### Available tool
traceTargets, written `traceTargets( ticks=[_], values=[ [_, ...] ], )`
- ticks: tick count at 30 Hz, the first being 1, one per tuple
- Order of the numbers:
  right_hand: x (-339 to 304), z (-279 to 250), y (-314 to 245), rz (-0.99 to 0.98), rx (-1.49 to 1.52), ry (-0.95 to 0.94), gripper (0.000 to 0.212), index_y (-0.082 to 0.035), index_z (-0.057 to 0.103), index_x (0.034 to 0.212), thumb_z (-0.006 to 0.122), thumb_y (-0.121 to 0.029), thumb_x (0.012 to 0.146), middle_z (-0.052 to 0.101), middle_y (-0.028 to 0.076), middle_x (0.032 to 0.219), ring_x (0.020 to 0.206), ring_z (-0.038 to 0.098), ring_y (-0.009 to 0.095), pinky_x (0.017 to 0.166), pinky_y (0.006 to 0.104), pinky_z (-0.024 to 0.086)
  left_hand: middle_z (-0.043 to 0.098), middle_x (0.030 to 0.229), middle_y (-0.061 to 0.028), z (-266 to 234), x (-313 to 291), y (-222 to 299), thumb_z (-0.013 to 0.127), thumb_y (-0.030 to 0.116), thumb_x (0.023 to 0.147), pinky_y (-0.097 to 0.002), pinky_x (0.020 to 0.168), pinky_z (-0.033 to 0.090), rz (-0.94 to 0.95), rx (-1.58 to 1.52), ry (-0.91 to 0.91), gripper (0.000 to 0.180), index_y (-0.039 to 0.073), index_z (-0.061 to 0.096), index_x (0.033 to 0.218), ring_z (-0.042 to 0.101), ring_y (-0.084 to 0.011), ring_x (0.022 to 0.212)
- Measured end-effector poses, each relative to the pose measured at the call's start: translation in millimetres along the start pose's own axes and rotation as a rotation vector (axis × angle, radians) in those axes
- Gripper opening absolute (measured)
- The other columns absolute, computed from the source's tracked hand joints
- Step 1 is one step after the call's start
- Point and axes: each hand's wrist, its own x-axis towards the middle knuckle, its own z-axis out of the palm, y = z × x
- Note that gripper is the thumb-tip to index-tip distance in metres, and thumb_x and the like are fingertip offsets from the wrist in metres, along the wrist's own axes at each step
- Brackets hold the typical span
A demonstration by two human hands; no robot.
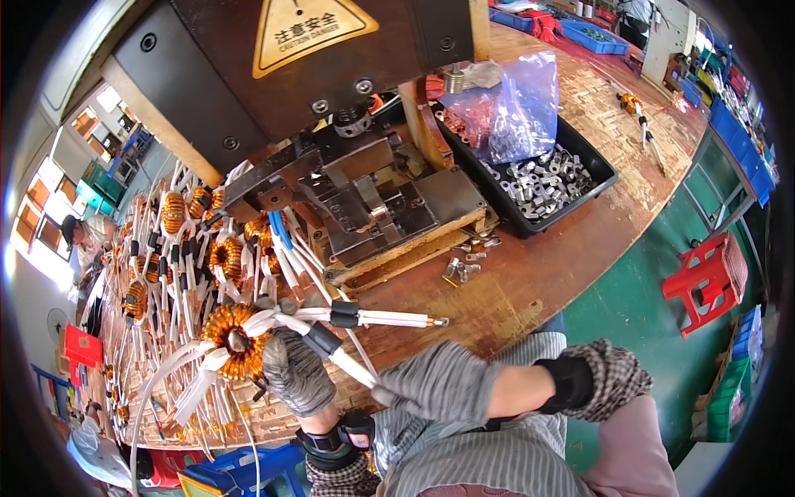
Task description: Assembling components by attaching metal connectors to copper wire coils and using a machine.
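i watch the left hand (296, 373), gloved in grey, wrapped around the copper toroid coil (234, 340), its fingers curled shut on the coil's near side. the right hand (431, 383), also gloved, pinches the tip of one white lead (352, 364) between closed fingertips, the lead running taut from the coil to that hand. taking the crimping press (364, 190) as my landmark: the held coil sits in front of it and to its left, off the die, over the wooden bench (530, 282). a second lead (389, 318) with a black sleeve and bare metal tip juts from the coil toward the right, just in front of the press base.

what i judge could go wrong: the free lead's tip could snag the press base or sweep the loose metal terminals (465, 263) lying just in front of the press. the pile of finished coils (178, 248) left of the press crowds the left hand, so trailing white wires could tangle and drag a neighbour along. the pinched lead could kink if pulled harder. fingers near the die risk a pinch. the black tray (598, 176) of terminals right of the press looks safely apart.
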Motion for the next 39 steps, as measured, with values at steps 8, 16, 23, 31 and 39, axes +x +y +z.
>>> traceTargets(
  ticks=[8, 16, 23, 31, 39],
  values=[
    [-31.0, -58.3, 43.8, 0.153, -0.092, 0.207, 0.028, -0.006, 0.052, 0.113, 0.047, -0.025, 0.092, 0.06, 0.009, 0.074, 0.059, 0.057, 0.019, 0.046, 0.0312, 0.043, 0.051, 0.111, -0.0113, 9.4, 30.4, 22.9, 0.06, 0.023, 0.083, -0.0473, 0.104, 0.029, 0.104, -0.31, -0.19, 0.038, 0.005, 0.049, 0.114, 0.047, -0.0234, 0.11],
    [-14.9, -61.5, 52.7, 0.853, 1.027, 0.116, 0.027, -0.007, 0.059, 0.101, 0.057, -0.031, 0.089, 0.058, -0.002, 0.081, 0.068, 0.054, 0.006, 0.056, 0.0214, 0.046, 0.046, 0.123, -0.019, -1.2, 38.1, 24.2, 0.059, 0.019, 0.082, -0.0462, 0.098, 0.04, 0.121, -0.458, -0.288, 0.048, 0.0, 0.043, 0.122, 0.045, -0.0297, 0.115],
    [2.5, -57.2, 59.8, 0.802, 1.107, 0.016, 0.021, -0.005, 0.059, 0.093, 0.058, -0.025, 0.088, 0.055, 0.0, 0.064, 0.052, 0.052, 0.006, 0.047, 0.0188, 0.044, 0.039, 0.134, -0.0203, -5.9, 36.4, 26.9, 0.062, 0.015, 0.081, -0.0505, 0.105, 0.032, 0.156, -0.514, -0.206, 0.057, -0.001, 0.037, 0.129, 0.032, -0.0315, 0.129],
    [11.6, -66.3, 69.0, 0.812, 1.166, 0.086, 0.02, -0.003, 0.061, 0.085, 0.06, -0.023, 0.086, 0.057, 0.001, 0.063, 0.049, 0.051, 0.006, 0.044, 0.019, 0.042, 0.034, 0.139, -0.0157, -22.6, 41.5, 16.6, 0.069, 0.019, 0.074, -0.055, 0.108, 0.017, 0.096, -0.398, -0.207, 0.074, 0.004, 0.03, 0.136, 0.025, -0.031, 0.132],
    [16.7, -76.0, 90.1, 0.875, 1.131, 0.114, 0.019, -0.002, 0.061, 0.083, 0.06, -0.021, 0.086, 0.059, 0.003, 0.063, 0.046, 0.052, 0.008, 0.041, 0.0197, 0.042, 0.036, 0.138, -0.0116, -82.2, 64.0, 4.5, 0.081, 0.019, 0.063, -0.0557, 0.104, 0.029, 0.016, -0.158, -0.446, 0.089, 0.011, 0.032, 0.136, 0.029, -0.0342, 0.13]
  ],
)
